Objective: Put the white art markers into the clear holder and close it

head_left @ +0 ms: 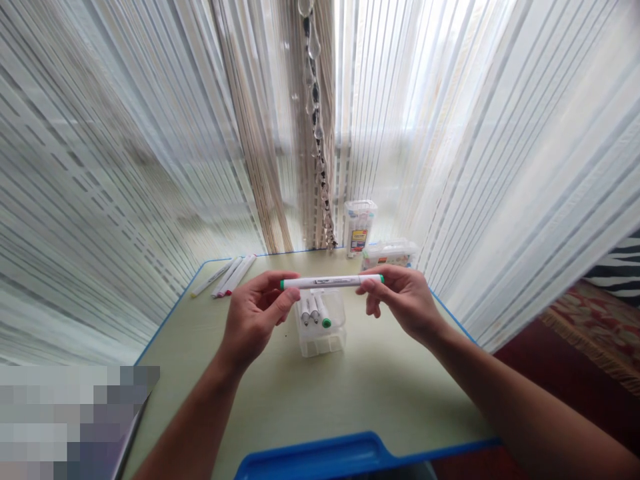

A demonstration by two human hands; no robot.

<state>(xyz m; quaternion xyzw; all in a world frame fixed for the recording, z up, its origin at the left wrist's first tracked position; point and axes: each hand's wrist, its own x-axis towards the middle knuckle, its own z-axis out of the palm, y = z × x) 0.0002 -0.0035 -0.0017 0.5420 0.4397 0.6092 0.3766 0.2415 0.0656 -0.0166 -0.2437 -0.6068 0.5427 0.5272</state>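
Note:
A white marker (pixel 333 282) with green ends is held level above the table. My left hand (pixel 255 317) pinches its left end between thumb and fingers. At the other end, my right hand (pixel 400 300) grips it the same way. Below and behind the marker stands a clear plastic case (pixel 323 343), partly hidden by it. Several white markers lie in the case, among them one with a green end (pixel 325 313) and two with grey tips (pixel 309 310).
Several white markers (pixel 231 277) lie at the table's back left. Behind the right hand are an upright clear box (pixel 360 227) and a lying clear box (pixel 389 253). The pale green table (pixel 280 407) has a blue edge, with string curtains (pixel 150 133) around it.

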